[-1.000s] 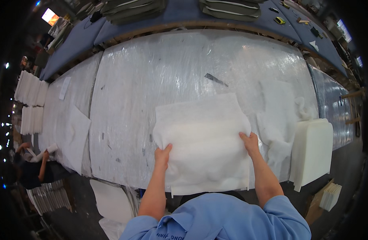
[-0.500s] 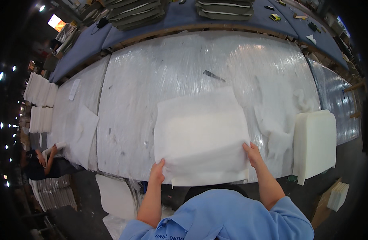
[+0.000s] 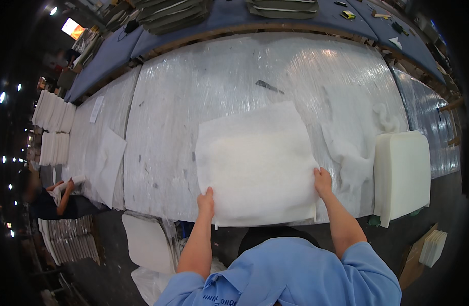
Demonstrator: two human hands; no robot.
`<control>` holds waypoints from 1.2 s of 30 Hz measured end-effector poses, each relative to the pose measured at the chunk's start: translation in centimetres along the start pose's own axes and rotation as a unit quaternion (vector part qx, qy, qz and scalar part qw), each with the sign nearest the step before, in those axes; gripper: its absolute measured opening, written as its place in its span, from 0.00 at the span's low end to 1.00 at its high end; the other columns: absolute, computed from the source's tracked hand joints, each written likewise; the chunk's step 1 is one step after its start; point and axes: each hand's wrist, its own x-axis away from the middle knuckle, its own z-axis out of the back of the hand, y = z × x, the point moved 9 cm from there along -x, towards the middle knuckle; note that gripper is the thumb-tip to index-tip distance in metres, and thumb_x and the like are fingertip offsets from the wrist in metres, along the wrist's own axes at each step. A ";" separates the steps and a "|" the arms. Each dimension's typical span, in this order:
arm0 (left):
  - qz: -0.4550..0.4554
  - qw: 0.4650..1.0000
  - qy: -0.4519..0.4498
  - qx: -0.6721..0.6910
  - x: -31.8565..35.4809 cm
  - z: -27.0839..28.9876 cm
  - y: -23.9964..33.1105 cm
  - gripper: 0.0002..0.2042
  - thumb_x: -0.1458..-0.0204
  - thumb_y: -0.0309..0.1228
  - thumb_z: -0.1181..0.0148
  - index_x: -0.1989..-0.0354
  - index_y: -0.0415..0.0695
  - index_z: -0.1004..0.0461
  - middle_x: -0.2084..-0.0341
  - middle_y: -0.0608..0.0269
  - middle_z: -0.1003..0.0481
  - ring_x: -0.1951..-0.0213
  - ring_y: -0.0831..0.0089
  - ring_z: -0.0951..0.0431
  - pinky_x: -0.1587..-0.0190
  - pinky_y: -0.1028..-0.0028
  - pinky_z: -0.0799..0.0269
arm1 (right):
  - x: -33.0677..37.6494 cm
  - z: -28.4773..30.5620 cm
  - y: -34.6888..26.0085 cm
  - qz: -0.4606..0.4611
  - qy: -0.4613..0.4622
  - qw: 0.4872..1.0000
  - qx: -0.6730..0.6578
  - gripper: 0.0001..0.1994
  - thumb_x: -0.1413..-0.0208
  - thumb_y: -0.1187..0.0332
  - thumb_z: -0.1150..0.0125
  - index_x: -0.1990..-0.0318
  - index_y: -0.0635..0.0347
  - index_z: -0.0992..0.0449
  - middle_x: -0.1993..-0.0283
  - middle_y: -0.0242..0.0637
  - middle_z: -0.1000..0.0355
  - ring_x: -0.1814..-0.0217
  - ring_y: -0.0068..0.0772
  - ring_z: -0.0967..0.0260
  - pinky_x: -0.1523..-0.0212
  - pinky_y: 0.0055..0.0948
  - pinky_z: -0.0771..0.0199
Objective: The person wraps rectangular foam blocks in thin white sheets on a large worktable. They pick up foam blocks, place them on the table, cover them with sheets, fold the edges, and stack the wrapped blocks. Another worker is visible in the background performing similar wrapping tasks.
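Note:
A white sheet of soft fibre wadding (image 3: pixel 255 168) lies at the near edge of the table, over a paler squarish pad that shows through it. My left hand (image 3: pixel 206 202) is closed on the sheet's left edge near its front corner, thumb on top. On the opposite edge, my right hand (image 3: pixel 322 182) pinches the sheet, a little farther from my body. Narrow strips hang at both front corners. The fingers under the sheet are hidden.
Plastic film covers the table (image 3: pixel 168 127). Crumpled wadding (image 3: pixel 349 163) and a stack of white pads (image 3: pixel 402 173) lie to the right. A dark strip (image 3: pixel 269 86) is beyond the sheet. Another person (image 3: pixel 61 199) handles white material at far left. More pads (image 3: pixel 148 242) stand lower left.
Both hands have moved slightly away from my body, keeping their hold on the wadding. Its front part now looks flatter, with fewer creases. The view has shifted a little.

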 end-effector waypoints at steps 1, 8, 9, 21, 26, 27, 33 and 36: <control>0.010 1.000 0.008 -0.001 -0.2 0.1 -0.2 0.22 0.37 0.36 0.38 0.43 0.29 0.26 0.49 0.50 0.21 0.50 0.61 0.21 0.46 0.64 0.26 | -0.3 0.2 -0.1 -0.001 -0.005 1.000 0.009 0.19 0.34 0.57 0.44 0.66 0.70 0.28 0.65 0.58 0.26 0.61 0.61 0.29 0.57 0.49 0.32; -0.016 0.999 0.022 -0.026 -0.3 -0.4 0.3 0.22 0.38 0.35 0.36 0.42 0.31 0.26 0.48 0.52 0.21 0.50 0.60 0.21 0.46 0.64 0.26 | -1.0 1.2 0.6 0.011 0.014 1.000 0.008 0.17 0.34 0.59 0.43 0.69 0.66 0.28 0.74 0.42 0.30 0.70 0.34 0.36 0.64 0.39 0.35; -0.041 0.999 0.013 -0.034 -0.1 -0.7 0.8 0.22 0.38 0.35 0.36 0.41 0.32 0.26 0.48 0.52 0.21 0.50 0.60 0.21 0.47 0.64 0.26 | -1.1 1.4 0.6 0.017 0.017 1.000 0.013 0.17 0.34 0.58 0.42 0.68 0.66 0.28 0.73 0.41 0.30 0.70 0.34 0.36 0.64 0.38 0.34; 0.070 0.983 -0.168 -0.014 7.1 0.9 -3.8 0.25 0.40 0.35 0.33 0.39 0.33 0.28 0.47 0.53 0.22 0.46 0.61 0.22 0.44 0.63 0.26 | 7.5 1.4 5.0 -0.042 -0.075 0.990 -0.108 0.16 0.36 0.58 0.38 0.62 0.66 0.24 0.72 0.39 0.26 0.70 0.32 0.32 0.66 0.36 0.31; -0.035 0.995 0.008 -0.096 5.2 2.3 -2.3 0.23 0.35 0.39 0.41 0.42 0.30 0.26 0.48 0.49 0.21 0.50 0.62 0.20 0.46 0.63 0.26 | 7.3 2.5 4.7 0.042 -0.025 0.999 0.014 0.14 0.36 0.61 0.38 0.66 0.65 0.25 0.76 0.31 0.30 0.73 0.24 0.37 0.70 0.35 0.34; -0.034 0.996 0.024 -0.084 4.6 3.2 -1.5 0.23 0.34 0.39 0.42 0.42 0.30 0.26 0.49 0.49 0.21 0.51 0.62 0.20 0.46 0.63 0.26 | 7.1 2.9 5.1 0.041 -0.030 0.999 0.007 0.15 0.37 0.60 0.38 0.67 0.66 0.27 0.76 0.37 0.30 0.73 0.28 0.35 0.69 0.37 0.34; -0.049 0.987 -0.075 -0.131 3.9 1.8 -0.7 0.22 0.35 0.42 0.40 0.43 0.35 0.25 0.54 0.54 0.20 0.56 0.62 0.20 0.51 0.62 0.26 | 6.1 2.3 7.8 -0.011 -0.136 0.990 -0.032 0.16 0.38 0.57 0.37 0.65 0.63 0.24 0.74 0.40 0.28 0.73 0.31 0.30 0.72 0.36 0.31; 0.071 0.976 -0.158 -0.131 3.9 3.1 -1.3 0.23 0.38 0.46 0.38 0.42 0.43 0.27 0.55 0.60 0.21 0.57 0.66 0.21 0.54 0.63 0.27 | 5.8 2.4 6.0 -0.105 -0.290 0.949 -0.057 0.17 0.36 0.53 0.38 0.55 0.59 0.21 0.70 0.30 0.26 0.72 0.23 0.30 0.73 0.27 0.28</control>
